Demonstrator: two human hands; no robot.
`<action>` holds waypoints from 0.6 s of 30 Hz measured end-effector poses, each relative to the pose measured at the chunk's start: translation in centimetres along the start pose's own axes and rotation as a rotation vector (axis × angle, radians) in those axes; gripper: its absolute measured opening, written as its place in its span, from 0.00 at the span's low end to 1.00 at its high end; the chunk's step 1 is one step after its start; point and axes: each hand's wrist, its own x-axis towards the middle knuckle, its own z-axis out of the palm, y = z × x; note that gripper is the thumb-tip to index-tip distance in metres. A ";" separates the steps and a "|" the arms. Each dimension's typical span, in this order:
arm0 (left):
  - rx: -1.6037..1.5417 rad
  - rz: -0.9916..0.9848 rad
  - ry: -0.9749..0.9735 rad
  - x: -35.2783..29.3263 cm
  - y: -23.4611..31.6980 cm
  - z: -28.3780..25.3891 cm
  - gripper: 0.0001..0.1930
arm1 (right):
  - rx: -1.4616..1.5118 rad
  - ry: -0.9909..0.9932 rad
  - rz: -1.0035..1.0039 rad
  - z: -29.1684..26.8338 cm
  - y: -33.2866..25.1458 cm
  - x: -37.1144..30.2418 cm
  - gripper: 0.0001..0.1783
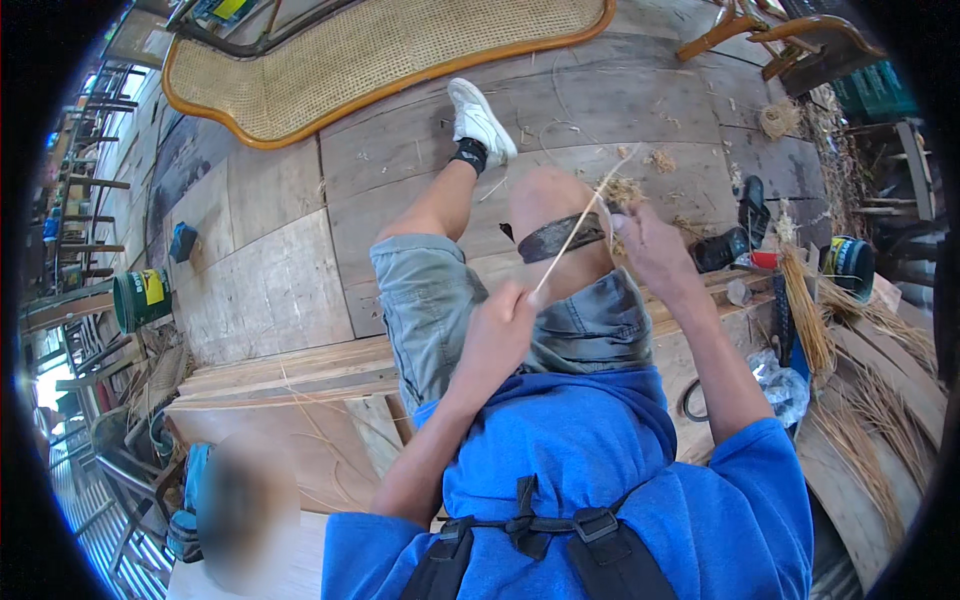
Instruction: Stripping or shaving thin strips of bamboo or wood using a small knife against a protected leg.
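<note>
Blue shirt fabric [560, 420], crossed by black straps [622, 560], is seen nearest the camera in the head view. Beyond it, a thin pale strip [574, 232] is stretched slantwise over the right knee [548, 190], across a dark band [545, 241] wrapped around that leg. Its lower end is gripped in the closed left hand [500, 325]. The right hand [655, 250] is placed at the outer side of the band, beside the strip, with its fingers bent; whether anything is gripped there cannot be told. At right, a bundle of straw-coloured strands [806, 310] is shown near a clear plastic bag [782, 388]. Beyond the legs, a woven cane panel [400, 65] edged in orange-brown wood is seen above the plank floor [270, 280], where pale shavings [660, 160] are scattered.
</note>
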 end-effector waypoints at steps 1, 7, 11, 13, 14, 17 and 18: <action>0.010 0.007 0.009 1.6 0.8 0.8 0.10 | -0.039 -0.017 -0.055 0.4 -0.4 -0.2 0.24; 0.221 0.126 0.107 3.8 1.2 3.0 0.09 | -0.310 -0.003 -0.118 3.2 -2.3 -1.7 0.25; 0.101 0.047 -0.084 -1.7 -1.2 -1.7 0.09 | -0.416 0.008 -0.121 3.2 -1.3 -1.0 0.25; 0.235 0.141 -0.073 -6.5 -3.8 -5.4 0.09 | -0.392 -0.015 -0.178 3.1 -1.4 -0.8 0.26; 0.129 -0.213 -0.159 -8.7 -2.7 -7.3 0.10 | -0.382 0.010 -0.141 3.1 -1.2 -0.6 0.26; -0.132 -0.563 -0.258 -17.1 -6.2 -12.7 0.10 | -0.340 0.014 -0.128 2.8 -1.4 -0.4 0.25; -0.260 -0.745 -0.264 -18.6 -6.4 -13.4 0.10 | -0.323 -0.001 -0.146 2.6 -1.3 -0.2 0.25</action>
